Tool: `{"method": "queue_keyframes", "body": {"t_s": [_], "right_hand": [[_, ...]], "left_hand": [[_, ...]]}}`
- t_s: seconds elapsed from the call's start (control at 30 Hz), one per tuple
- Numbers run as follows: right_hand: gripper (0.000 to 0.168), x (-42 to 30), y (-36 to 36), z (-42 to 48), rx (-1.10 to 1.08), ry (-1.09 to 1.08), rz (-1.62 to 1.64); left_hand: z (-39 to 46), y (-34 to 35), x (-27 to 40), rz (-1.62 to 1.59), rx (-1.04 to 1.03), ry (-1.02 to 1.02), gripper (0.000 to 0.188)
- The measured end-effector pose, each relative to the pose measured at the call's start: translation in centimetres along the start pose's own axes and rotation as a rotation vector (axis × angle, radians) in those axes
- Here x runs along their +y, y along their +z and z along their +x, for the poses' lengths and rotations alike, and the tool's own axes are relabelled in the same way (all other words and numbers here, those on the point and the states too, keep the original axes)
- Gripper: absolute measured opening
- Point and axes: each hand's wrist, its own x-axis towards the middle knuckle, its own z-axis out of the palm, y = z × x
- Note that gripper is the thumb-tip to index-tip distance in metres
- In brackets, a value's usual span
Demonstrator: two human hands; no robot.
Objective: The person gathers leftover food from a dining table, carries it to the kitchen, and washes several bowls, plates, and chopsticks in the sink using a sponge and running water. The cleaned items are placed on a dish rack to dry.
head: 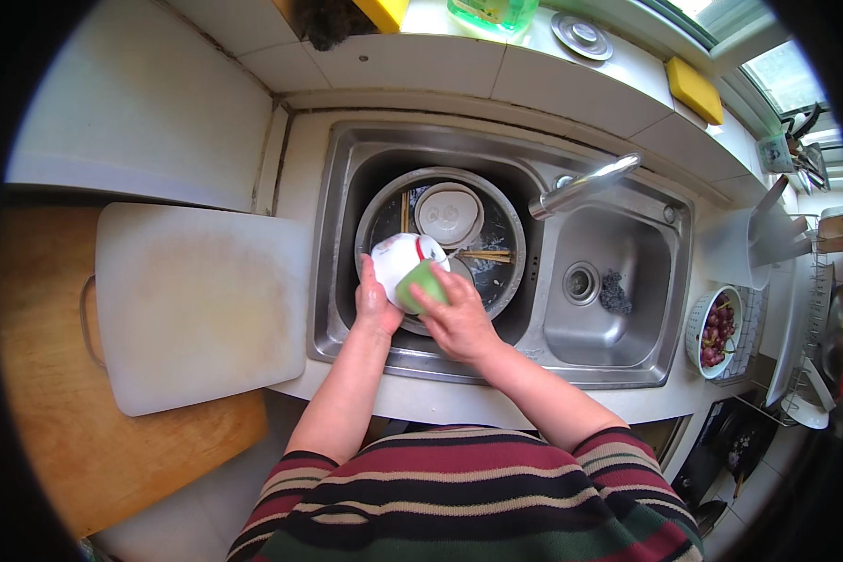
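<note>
Over the left basin of a steel double sink, my left hand (378,302) holds a white bowl (393,263) with a red ring near its foot, its underside turned partly up. My right hand (460,319) presses a green sponge (421,286) against the outside of that bowl. Beneath both hands stands a round metal basin (518,239) with dark water and some suds. Stacked white bowls (449,214) sit inside it, with wooden chopsticks (488,256) lying to their lower right and more chopsticks (404,211) at their left. Another dish in the basin is partly hidden by my right hand.
The chrome faucet (583,186) reaches over the divider. A dark scouring pad (615,293) lies by the drain in the right sink basin (646,246). A colander of grapes (716,334) stands at right, a white cutting board (204,302) at left. A yellow sponge (695,90) rests on the ledge.
</note>
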Motion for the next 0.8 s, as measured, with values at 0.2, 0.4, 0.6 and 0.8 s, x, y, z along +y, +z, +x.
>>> {"method": "queue_keyframes", "body": {"t_s": [0.2, 0.4, 0.6, 0.8], "right_hand": [[0.037, -0.4, -0.4, 5.3, -0.061, -0.135, -0.245], [0.035, 6.1, -1.0, 7.9, -0.275, 0.607, 0.339], [0.041, 7.2, 0.8, 2.2, 0.225, 0.942, 1.130], [0.064, 1.3, 4.9, -3.5, 0.198, 0.507, 0.309]], "left_hand": [[-1.1, 0.6, -1.2, 0.089, -0.107, -0.133, 0.084], [-1.8, 0.1, -2.9, 0.351, -0.120, -0.123, 0.046], [-2.0, 0.4, -2.8, -0.063, -0.126, -0.087, 0.055], [-0.1, 1.1, -2.6, -0.129, -0.097, 0.084, 0.058]]}}
